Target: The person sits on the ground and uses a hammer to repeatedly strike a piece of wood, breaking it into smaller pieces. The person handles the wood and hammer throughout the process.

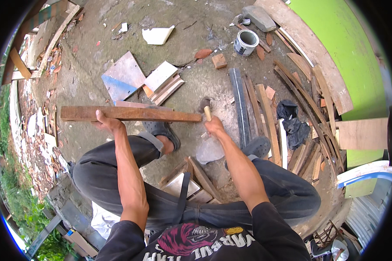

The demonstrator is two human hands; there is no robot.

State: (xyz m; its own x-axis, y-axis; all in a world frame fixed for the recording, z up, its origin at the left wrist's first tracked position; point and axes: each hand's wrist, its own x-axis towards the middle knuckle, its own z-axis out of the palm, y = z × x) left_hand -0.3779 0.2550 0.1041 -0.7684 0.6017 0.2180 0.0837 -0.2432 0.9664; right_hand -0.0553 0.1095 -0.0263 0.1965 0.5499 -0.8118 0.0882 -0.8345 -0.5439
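We see the left fingers [102, 125] clamped on a long reddish-brown wooden beam [143, 115]; the thumb is pressed on its near face, and the other fingers are partly hidden below it. From this grip, the beam goes a short way to the left and a long way to the right, until its end comes near to the right fingers [211, 127]. These right fingers are closed around the wooden handle of a hammer [207, 114]. Its dark head is just beyond them, beside the end of the beam; we cannot tell if the two are touching.

Beyond the left fingers, and a little to their right, we find a square board with a blue corner [123, 75], and next to it a white-faced board [161, 75]. Beyond the right fingers, a small wooden block [219, 61] lies on the ground [185, 91], and farther to the right stands an open metal can [241, 48]. To the right of the right fingers we see a long dark strip [238, 98], then several wooden strips [268, 122] and a crumpled black plastic bag [297, 132].
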